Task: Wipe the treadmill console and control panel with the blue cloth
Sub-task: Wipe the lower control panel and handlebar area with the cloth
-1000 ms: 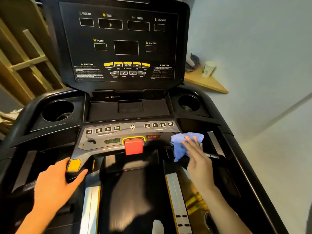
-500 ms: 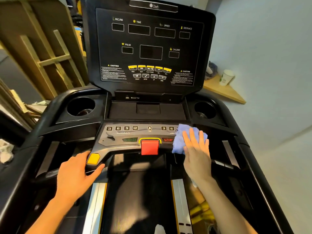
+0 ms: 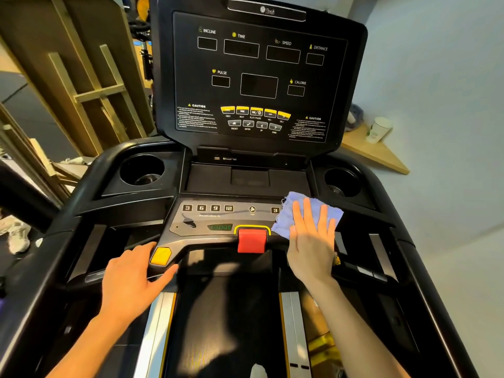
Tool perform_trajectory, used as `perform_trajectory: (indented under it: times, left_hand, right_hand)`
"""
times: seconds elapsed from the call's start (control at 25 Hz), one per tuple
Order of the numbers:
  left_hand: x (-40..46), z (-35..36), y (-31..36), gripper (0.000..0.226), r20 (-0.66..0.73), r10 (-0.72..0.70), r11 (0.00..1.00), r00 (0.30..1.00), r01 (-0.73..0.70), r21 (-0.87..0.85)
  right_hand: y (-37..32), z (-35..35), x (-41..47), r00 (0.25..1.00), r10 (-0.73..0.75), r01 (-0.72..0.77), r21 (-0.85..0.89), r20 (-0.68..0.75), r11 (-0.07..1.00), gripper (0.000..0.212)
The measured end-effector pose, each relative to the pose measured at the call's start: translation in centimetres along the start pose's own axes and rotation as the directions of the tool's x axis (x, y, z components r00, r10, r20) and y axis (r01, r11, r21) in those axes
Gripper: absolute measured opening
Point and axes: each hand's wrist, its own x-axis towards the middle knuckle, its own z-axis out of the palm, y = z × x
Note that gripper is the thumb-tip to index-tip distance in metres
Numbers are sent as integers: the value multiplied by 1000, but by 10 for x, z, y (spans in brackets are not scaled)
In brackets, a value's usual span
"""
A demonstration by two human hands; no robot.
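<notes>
The blue cloth (image 3: 289,214) lies spread on the right end of the grey control panel (image 3: 218,216), hiding the right-hand number buttons. My right hand (image 3: 311,241) presses flat on the cloth with fingers spread. My left hand (image 3: 131,279) grips the left handle beside the yellow button (image 3: 161,256). The red stop key (image 3: 251,240) sits between my hands. The black upright console (image 3: 259,77), with dark displays and yellow keys, rises behind the panel.
Round cup holders sit at left (image 3: 141,170) and right (image 3: 342,182) of the console base. Wooden frames (image 3: 90,91) lean at the left. A wooden shelf (image 3: 373,151) with a paper cup (image 3: 379,130) is at the right. The black belt (image 3: 226,323) runs below.
My right hand has slid the cloth up and to the right over the panel's right end and flattened it. The view has shifted left and down. My left hand keeps its grip.
</notes>
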Motion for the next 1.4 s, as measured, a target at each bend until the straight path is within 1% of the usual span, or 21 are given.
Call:
perform_trajectory:
  times: [0.2, 0.32, 0.48, 0.68, 0.84, 1.04, 1.16, 1.28, 1.4]
  left_hand:
    - [0, 0, -1, 64, -10, 6, 1000, 1000, -6, -3]
    - [0, 1, -2, 63, -15, 6, 1000, 1000, -6, -4]
    - [-1, 2, -4, 60, -13, 1, 1000, 1000, -1, -11]
    - [-2, 5, -6, 62, -16, 3, 1000, 1000, -3, -18]
    - [-2, 5, -7, 62, -14, 7, 1000, 1000, -7, -20]
    - [-1, 4, -7, 59, 2, 14, 1000, 1000, -14, -12]
    - [-1, 4, -7, 58, 4, 23, 1000, 1000, -23, 7]
    - [-1, 3, -6, 54, 12, 19, 1000, 1000, -19, 4]
    - [-1, 2, -7, 42, 25, 14, 1000, 1000, -14, -1]
  right_hand:
    - [-21, 0, 8, 999, -49, 49, 41, 13, 998, 77]
    - [-39, 0, 10, 996, -89, 91, 85, -24, 992, 67]
    - [-63, 3, 15, 990, -133, 139, 134, -54, 981, 61]
    - [-97, 6, 20, 976, -203, 212, 130, -81, 969, 60]
    - [-132, 6, 22, 962, -263, 273, 171, -77, 947, 60]
    - [-173, 9, 17, 936, -338, 351, 274, -96, 895, 58]
    - [-185, 12, 12, 912, -392, 410, 303, -120, 860, 57]
    - [-191, 14, 7, 884, -423, 468, 348, -200, 812, 55]
    - [-199, 16, -4, 848, -453, 529, 374, -276, 762, 55]
